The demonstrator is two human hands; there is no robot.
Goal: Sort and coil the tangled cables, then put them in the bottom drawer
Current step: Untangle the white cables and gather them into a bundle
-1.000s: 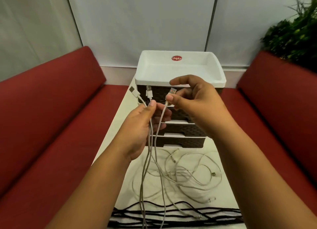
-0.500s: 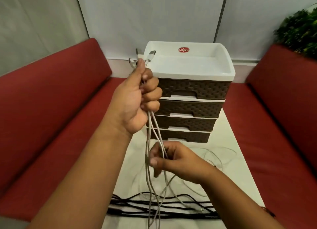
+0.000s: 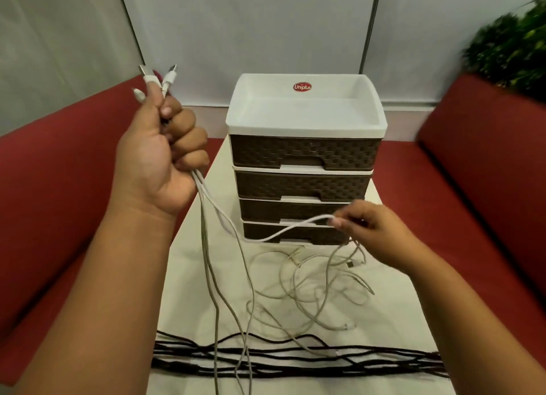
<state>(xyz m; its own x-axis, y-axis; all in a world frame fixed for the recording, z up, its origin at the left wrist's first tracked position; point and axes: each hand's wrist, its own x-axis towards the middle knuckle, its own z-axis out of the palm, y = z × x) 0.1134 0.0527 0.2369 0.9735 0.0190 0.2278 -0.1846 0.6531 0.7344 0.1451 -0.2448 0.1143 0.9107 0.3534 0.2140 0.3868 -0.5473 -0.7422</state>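
**Both hands hold white cables in front of the drawer unit**

Nearest to the camera, a row of black cables (image 3: 295, 360) lies across the front edge of the white table (image 3: 399, 312). Behind them, a loose tangle of white cables (image 3: 313, 288) is spread on the table top.

The left hand (image 3: 161, 158) is raised above the left side of the table. Its fingers are curled tightly around a bundle of white cables, and three plug ends (image 3: 159, 79) stick out above the fist. The strands hang down from the fist to the table.

The right hand (image 3: 369, 229) is lower, just in front of the drawers. It pinches one white cable (image 3: 283, 230) between thumb and fingers; this cable runs in a curve to the left hand.

The drawer unit (image 3: 304, 170) stands at the far end of the table, with four brown drawers and a white tray top. The bottom drawer (image 3: 292, 233) is closed. Red seats (image 3: 59, 187) are on both sides, and a green plant (image 3: 514, 48) is far right.
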